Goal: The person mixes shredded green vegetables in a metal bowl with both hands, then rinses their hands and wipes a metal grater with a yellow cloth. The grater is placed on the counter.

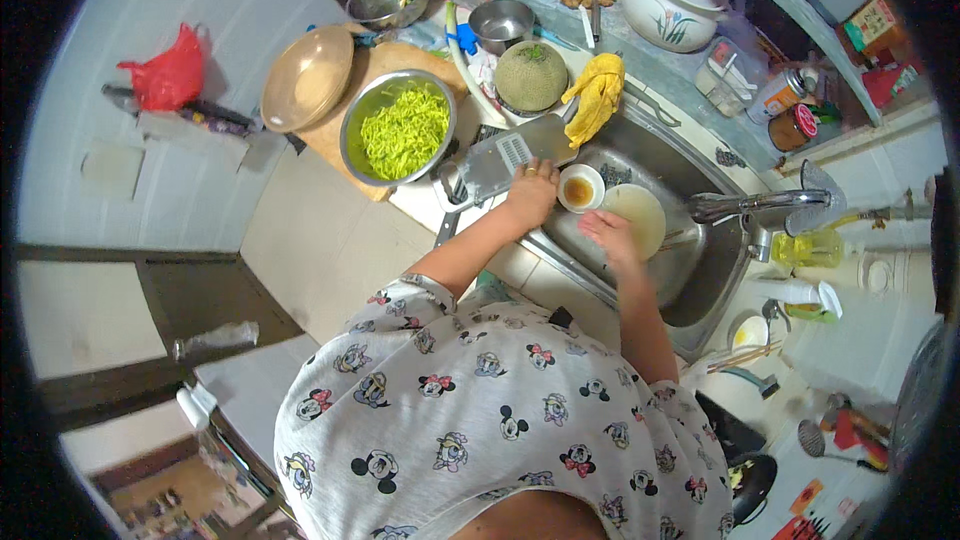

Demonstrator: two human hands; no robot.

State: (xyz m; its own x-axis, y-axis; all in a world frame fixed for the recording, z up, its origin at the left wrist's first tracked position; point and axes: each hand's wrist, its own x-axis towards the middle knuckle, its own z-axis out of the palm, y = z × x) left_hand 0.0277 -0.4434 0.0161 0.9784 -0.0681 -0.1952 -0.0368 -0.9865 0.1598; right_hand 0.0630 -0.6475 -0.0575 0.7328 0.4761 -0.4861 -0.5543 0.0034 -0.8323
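Note:
My left hand (534, 191) lies over the near edge of a flat grater (487, 172), beside the sink's left end. Its fingertips are near the metal grating plate; whether they grip it is hard to see. Over the sink (690, 274), my right hand (611, 236) is blurred, its fingers bent, and I see nothing clearly in it. Between the hands sits a small white bowl (579, 189) with brown liquid. A larger round bowl of cloudy liquid (646, 214) stands in the sink, partly behind my right hand. A steel bowl (401, 131) of yellow-green shreds stands left of the grater.
A yellow cloth (596, 101) hangs at the sink's far corner beside a netted melon (531, 76). The faucet (757, 204) reaches over the sink from the right. A knife (448, 229) lies by the counter's near edge. A wooden board (390, 64) is under the steel bowl.

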